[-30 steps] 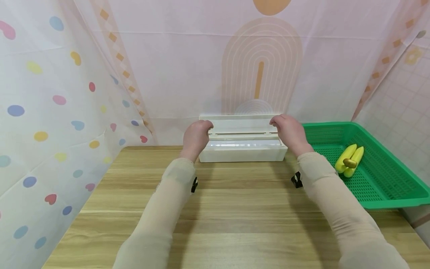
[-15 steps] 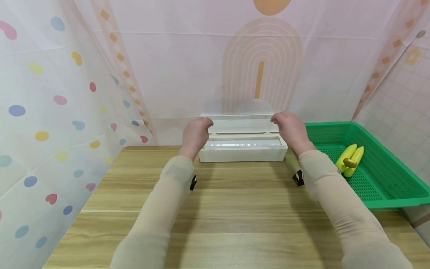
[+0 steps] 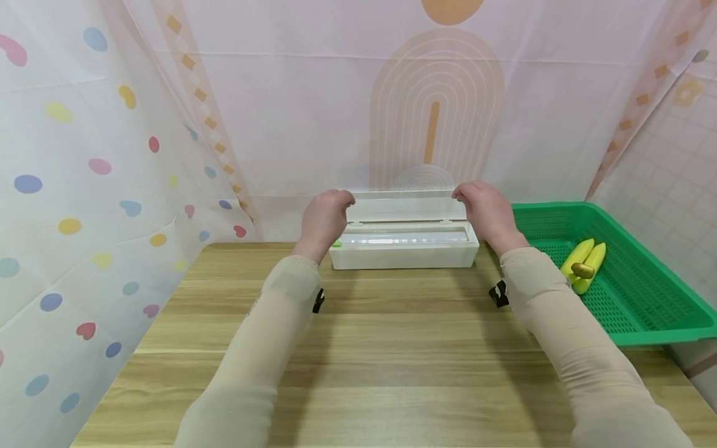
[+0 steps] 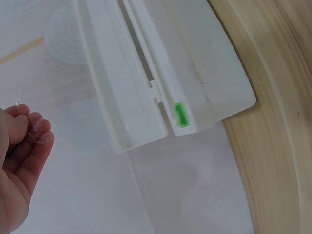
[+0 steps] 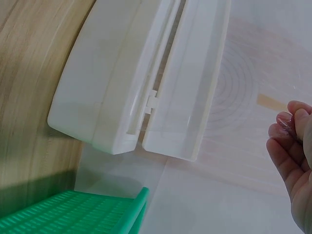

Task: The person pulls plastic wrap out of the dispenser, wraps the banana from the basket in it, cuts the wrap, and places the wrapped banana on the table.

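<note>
A white cling film dispenser (image 3: pixel 404 256) stands at the back of the table with its lid (image 3: pixel 403 206) raised. Inside it lies a roll of cling film (image 3: pixel 404 238). A green slider (image 4: pixel 181 115) shows at the dispenser's left end. My left hand (image 3: pixel 325 219), above the left end, pinches clear cling film (image 4: pixel 33 129) between thumb and fingers. Above the right end, my right hand (image 3: pixel 488 211) pinches the film's other corner (image 5: pixel 286 126). The sheet between the hands is nearly invisible against the lid and the backdrop.
To the right stands a green basket (image 3: pixel 661 283) with yellow toy bananas (image 3: pixel 582 264) in it. A patterned cloth backdrop (image 3: pixel 291 124) hangs close behind the dispenser. Wood-grain table (image 3: pixel 403 361) lies in front, under both forearms.
Both hands have risen a little and drawn slightly apart, still pinching the film. The green slider at the dispenser's left end has come into sight in the head view.
</note>
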Demonstrator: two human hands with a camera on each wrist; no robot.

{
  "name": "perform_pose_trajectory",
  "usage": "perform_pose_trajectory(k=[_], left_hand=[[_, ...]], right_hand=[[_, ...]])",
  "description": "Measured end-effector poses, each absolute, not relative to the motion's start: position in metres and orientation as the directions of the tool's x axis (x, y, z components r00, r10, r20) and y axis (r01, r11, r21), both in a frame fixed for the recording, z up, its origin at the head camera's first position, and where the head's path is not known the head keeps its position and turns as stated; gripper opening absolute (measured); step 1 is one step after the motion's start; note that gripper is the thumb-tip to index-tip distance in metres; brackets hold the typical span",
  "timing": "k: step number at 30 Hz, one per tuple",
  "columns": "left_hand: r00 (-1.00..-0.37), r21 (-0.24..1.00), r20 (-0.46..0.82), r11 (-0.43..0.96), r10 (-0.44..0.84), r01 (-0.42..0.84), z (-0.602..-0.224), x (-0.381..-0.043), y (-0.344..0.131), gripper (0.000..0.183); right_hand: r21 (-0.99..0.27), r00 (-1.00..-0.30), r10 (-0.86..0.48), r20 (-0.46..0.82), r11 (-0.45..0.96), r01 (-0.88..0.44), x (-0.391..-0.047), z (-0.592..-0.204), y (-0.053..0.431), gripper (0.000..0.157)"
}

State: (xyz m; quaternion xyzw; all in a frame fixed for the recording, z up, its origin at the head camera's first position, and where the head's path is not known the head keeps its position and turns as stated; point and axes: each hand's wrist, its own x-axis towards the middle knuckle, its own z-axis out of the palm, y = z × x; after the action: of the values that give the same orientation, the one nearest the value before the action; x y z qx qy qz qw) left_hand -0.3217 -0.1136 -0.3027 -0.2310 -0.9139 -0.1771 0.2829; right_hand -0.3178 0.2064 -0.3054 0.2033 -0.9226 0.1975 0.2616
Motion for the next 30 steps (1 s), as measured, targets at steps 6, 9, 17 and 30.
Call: perform_pose_trajectory(k=[6,9,17,30], left_hand=[[-0.732,0.191,0.602,0.832,0.32,0.521,-0.298,-0.323,-0.115,0.024],[-0.735,0.196,0.598,0.831,0.32,0.521,-0.295,-0.323,-0.114,0.025],[-0.736,0.185,0.593,0.834,0.326,0.519,-0.286,-0.323,-0.114,0.024],[-0.724,0.19,0.602,0.82,0.337,0.539,-0.274,-0.316,-0.113,0.023]], right_hand=[[-0.259,-0.782,-0.265,0.564,0.842,-0.473,-0.318,-0.301,0.207,0.015],[-0.265,-0.787,-0.264,0.558,0.842,-0.47,-0.317,-0.299,0.207,0.016],[-0.278,-0.788,-0.251,0.563,0.84,-0.466,-0.316,-0.293,0.208,0.015],[-0.26,-0.75,-0.251,0.612,0.832,-0.49,-0.313,-0.286,0.209,0.014]])
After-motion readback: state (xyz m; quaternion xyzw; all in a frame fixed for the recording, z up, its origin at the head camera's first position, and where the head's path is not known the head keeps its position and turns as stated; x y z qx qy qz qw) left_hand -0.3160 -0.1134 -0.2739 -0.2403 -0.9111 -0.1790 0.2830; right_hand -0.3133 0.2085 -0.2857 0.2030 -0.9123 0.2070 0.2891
